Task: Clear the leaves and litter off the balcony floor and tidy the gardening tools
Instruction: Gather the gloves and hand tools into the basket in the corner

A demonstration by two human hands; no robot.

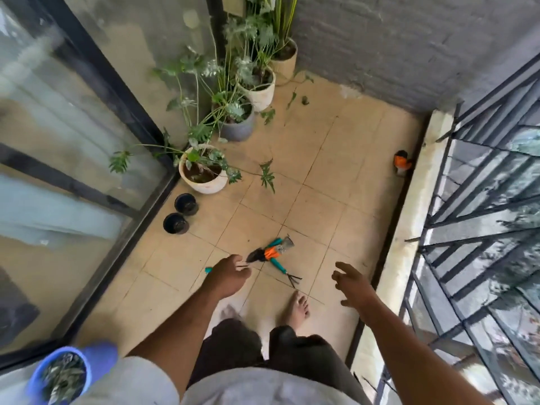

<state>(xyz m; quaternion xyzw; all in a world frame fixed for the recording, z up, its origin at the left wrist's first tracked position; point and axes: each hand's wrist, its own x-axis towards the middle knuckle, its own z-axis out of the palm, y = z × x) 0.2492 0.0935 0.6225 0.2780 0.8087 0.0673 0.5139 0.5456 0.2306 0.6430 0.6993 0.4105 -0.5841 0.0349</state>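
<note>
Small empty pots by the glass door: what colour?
Black, both small pots, shown in the head view.

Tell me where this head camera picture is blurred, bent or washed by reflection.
Head view: wide-angle lens bows the black-framed glass door and black metal railing; pale reflections haze the door glass; the blue plastic bucket of leaves at the corner is soft; left hand and right hand show slight motion blur.
</note>
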